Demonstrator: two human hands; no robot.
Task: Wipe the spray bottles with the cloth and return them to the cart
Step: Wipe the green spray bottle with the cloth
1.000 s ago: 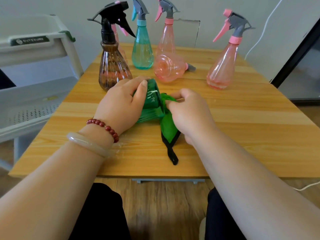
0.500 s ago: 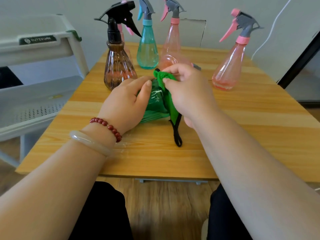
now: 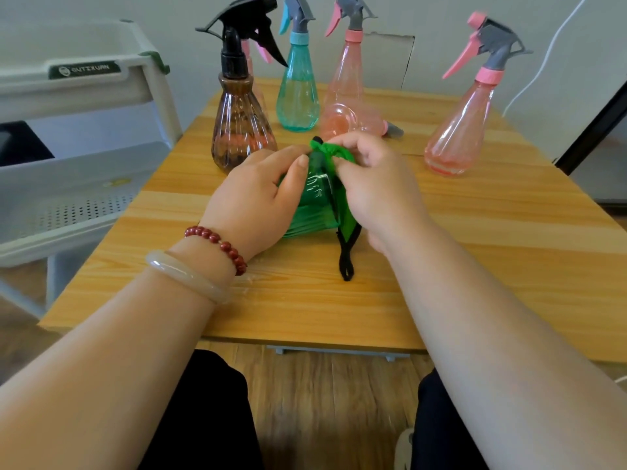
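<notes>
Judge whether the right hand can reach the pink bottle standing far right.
Likely yes: only bare table separates the pink bottle from the right hand, though that hand pinches the green cloth.

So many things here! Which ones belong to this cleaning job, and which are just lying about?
Job: green plastic spray bottle, black-edged green cloth, brown ribbed bottle, teal bottle, rear pink bottle, toppled pink bottle, right pink bottle, white plastic cart.
Lying about: white wall cable, red bead bracelet, pale bangle.
</notes>
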